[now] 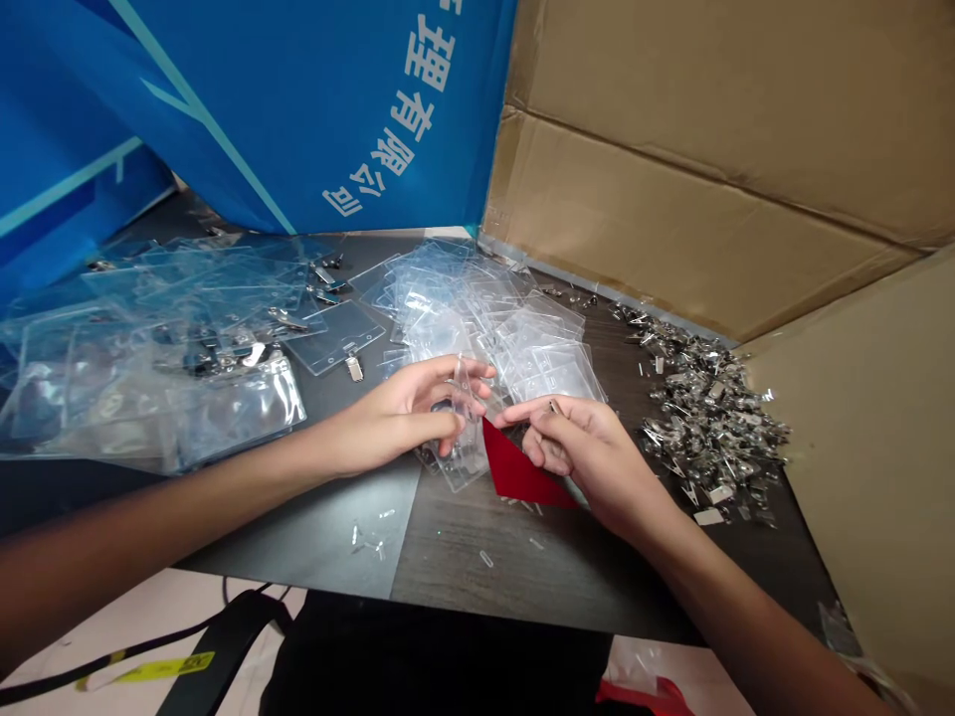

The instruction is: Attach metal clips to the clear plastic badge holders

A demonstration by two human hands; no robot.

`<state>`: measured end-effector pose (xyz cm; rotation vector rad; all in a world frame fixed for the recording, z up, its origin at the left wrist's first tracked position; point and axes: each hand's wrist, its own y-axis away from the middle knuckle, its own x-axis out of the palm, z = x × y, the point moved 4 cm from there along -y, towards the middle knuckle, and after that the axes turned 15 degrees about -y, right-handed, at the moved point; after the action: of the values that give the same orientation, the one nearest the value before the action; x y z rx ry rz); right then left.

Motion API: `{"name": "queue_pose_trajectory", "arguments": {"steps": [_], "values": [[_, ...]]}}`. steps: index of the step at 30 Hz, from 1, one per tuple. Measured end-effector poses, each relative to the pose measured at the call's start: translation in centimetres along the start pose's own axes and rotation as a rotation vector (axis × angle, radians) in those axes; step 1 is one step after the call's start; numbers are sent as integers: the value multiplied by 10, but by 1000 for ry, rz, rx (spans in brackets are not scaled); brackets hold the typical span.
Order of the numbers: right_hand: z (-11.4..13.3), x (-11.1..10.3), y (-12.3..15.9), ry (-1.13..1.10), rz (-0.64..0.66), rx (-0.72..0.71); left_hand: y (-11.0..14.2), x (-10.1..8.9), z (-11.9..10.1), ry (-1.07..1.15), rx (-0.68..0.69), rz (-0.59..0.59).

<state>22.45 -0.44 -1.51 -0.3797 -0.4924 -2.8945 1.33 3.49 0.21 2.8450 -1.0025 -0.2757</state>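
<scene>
Crowding the table (pixel 455 567); clear sleeves (pixel 440 298); clips (pixel 708 428)

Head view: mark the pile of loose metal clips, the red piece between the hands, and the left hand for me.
Pile of metal clips (pixel 712 423): head view, middle of the heap.
Red piece (pixel 517 471): head view, its visible flat face.
Left hand (pixel 407 410): head view, middle of the hand.

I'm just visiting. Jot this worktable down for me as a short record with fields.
Left hand: holds a clear plastic sleeve
Right hand: seems to pinch a small metallic piece, mostly hidden
Red piece: partly hidden by the right hand
Beyond hands: pile of clear sleeves
Left side: clip-fitted sleeves
Right side: heap of metal clips beside cardboard
Back: blue panel, white characters
</scene>
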Motion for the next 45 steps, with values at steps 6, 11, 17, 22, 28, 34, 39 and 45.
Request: {"name": "queue_pose_trajectory", "arguments": {"steps": [6, 11, 17, 22, 28, 34, 39, 45], "values": [[8, 6, 4, 152, -19, -333, 0, 3, -1, -61, -28, 12], [9, 1, 9, 241, -106, -401, 5, 6, -5, -156, -11, 27], [7, 2, 7, 55, -97, -212, 6, 9, -5, -161, -1, 13], [9, 6, 5, -156, -28, -175, 3, 6, -1, -189, 14, -74], [17, 9, 13, -72, 37, -289, 2, 5, 3, -218, 38, -88], [12, 14, 11, -165, 77, -239, 2, 8, 8, -169, 9, -96], [3, 10, 8, -166, -3, -133, 2, 10, 9, -130, -60, -75], [0, 9, 8, -120, -16, -109, 4, 8, 15, -99, -72, -67]]}}
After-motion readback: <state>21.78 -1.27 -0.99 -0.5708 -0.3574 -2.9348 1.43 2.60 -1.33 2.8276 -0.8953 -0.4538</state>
